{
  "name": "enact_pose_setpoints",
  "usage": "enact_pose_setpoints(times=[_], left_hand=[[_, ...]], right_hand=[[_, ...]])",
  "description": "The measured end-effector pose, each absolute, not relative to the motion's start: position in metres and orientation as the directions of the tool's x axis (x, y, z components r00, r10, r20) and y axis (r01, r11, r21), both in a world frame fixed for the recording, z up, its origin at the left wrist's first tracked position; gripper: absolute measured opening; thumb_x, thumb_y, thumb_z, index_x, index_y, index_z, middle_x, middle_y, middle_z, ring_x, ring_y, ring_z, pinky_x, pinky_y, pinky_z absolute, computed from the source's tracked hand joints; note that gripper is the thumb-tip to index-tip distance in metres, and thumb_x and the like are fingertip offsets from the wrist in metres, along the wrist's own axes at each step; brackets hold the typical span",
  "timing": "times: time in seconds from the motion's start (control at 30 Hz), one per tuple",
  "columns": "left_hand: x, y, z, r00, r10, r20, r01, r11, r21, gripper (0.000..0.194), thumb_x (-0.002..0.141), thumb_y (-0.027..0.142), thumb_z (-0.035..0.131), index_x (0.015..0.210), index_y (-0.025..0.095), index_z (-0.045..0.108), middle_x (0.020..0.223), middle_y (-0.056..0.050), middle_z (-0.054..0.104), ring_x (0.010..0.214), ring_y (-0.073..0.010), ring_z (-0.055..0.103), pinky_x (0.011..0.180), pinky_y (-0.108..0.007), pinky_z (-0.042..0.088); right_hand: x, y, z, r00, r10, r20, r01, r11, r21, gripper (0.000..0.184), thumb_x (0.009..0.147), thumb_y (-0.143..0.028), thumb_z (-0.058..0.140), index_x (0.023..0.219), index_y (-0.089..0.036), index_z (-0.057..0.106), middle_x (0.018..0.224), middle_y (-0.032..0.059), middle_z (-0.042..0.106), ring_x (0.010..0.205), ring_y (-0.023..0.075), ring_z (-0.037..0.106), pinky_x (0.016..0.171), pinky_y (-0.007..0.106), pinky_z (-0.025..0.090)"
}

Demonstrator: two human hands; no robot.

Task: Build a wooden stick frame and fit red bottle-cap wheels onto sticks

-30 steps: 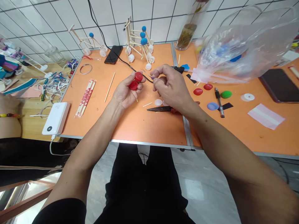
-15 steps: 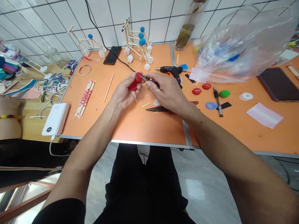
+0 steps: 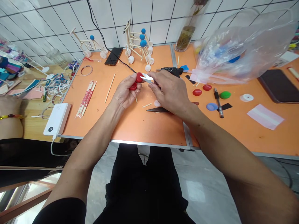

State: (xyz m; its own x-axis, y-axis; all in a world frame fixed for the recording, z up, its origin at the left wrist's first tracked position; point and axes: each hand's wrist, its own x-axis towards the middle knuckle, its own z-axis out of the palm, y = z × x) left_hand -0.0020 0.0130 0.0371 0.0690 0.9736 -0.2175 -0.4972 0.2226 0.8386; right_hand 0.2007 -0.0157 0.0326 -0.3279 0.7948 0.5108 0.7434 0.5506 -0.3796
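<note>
My left hand (image 3: 123, 91) is closed round two red bottle caps (image 3: 139, 77), one above the other, above the orange table. My right hand (image 3: 169, 88) grips a pair of scissors (image 3: 147, 78) with bright blades. The blades are parted and their tips meet the edge of the upper cap. Fingers and palm hide the scissors' handles. Beneath my right hand lies a dark pointed tool (image 3: 157, 109), partly covered by the hand. A glue gun (image 3: 171, 71) rests just behind my right hand.
Stick models with blue balls (image 3: 143, 43) stand by the tiled wall. A plastic bag (image 3: 240, 53), pen (image 3: 218, 102), phones and loose caps are to the right. Wrapped chopsticks (image 3: 86, 99) and a power bank (image 3: 57, 119) lie left, near another person's arm (image 3: 10, 116).
The scissors in my right hand have turned and their blades have parted at the red cap. My left hand keeps its hold on the caps. The view has shifted slightly.
</note>
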Motion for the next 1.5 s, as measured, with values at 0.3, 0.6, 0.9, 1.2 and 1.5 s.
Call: enact_pose_setpoints(times=[0.3, 0.6, 0.9, 1.2, 1.5], left_hand=[[0.001, 0.012, 0.037, 0.012, 0.984, -0.176, -0.454, 0.162, 0.876, 0.023, 0.115, 0.037, 0.084, 0.102, 0.019, 0.079, 0.079, 0.001, 0.076, 0.057, -0.0041, 0.064, 0.056, -0.015, 0.053], [0.003, 0.009, 0.033, -0.021, 0.998, -0.063, -0.346, 0.052, 0.937, 0.026, 0.11, 0.033, 0.089, 0.09, 0.02, 0.078, 0.092, -0.001, 0.086, 0.056, -0.0034, 0.062, 0.054, -0.016, 0.048], [0.004, 0.009, 0.021, -0.098, 0.995, -0.018, -0.327, -0.015, 0.945, 0.013, 0.103, 0.039, 0.097, 0.108, 0.029, 0.089, 0.096, 0.0, 0.088, 0.061, -0.0075, 0.069, 0.057, -0.021, 0.051], [0.003, 0.004, 0.017, -0.098, 0.991, 0.097, -0.269, -0.12, 0.956, 0.011, 0.103, 0.038, 0.096, 0.105, 0.028, 0.091, 0.119, -0.003, 0.092, 0.081, -0.0122, 0.078, 0.065, -0.021, 0.056], [0.006, 0.003, 0.016, -0.12, 0.992, 0.026, -0.293, -0.061, 0.954, 0.02, 0.101, 0.043, 0.098, 0.115, 0.031, 0.092, 0.096, -0.001, 0.087, 0.08, -0.0142, 0.079, 0.062, -0.022, 0.056]], right_hand=[[0.202, -0.016, 0.029, -0.367, 0.776, 0.513, 0.78, 0.557, -0.285, 0.039, 0.123, -0.036, 0.05, 0.152, -0.028, 0.076, 0.133, 0.0109, 0.082, 0.117, 0.0322, 0.075, 0.081, 0.039, 0.051], [0.2, -0.02, 0.037, -0.363, 0.802, 0.475, 0.81, 0.523, -0.264, 0.038, 0.125, -0.036, 0.048, 0.147, -0.027, 0.078, 0.129, 0.0136, 0.082, 0.105, 0.0311, 0.074, 0.074, 0.04, 0.045], [0.19, -0.024, 0.033, -0.325, 0.804, 0.497, 0.796, 0.516, -0.316, 0.043, 0.121, -0.031, 0.046, 0.147, -0.027, 0.08, 0.124, 0.0143, 0.083, 0.102, 0.0335, 0.076, 0.08, 0.045, 0.053], [0.195, -0.01, 0.05, -0.27, 0.963, -0.018, 0.062, -0.002, -0.998, 0.019, 0.104, -0.038, 0.083, 0.093, -0.025, 0.074, 0.084, 0.0006, 0.069, 0.057, 0.0126, 0.038, 0.051, 0.031, 0.031], [0.187, -0.02, 0.034, -0.218, 0.871, 0.44, 0.577, 0.479, -0.662, 0.029, 0.12, -0.046, 0.061, 0.122, -0.029, 0.084, 0.108, 0.0097, 0.082, 0.095, 0.0289, 0.073, 0.078, 0.041, 0.056]])
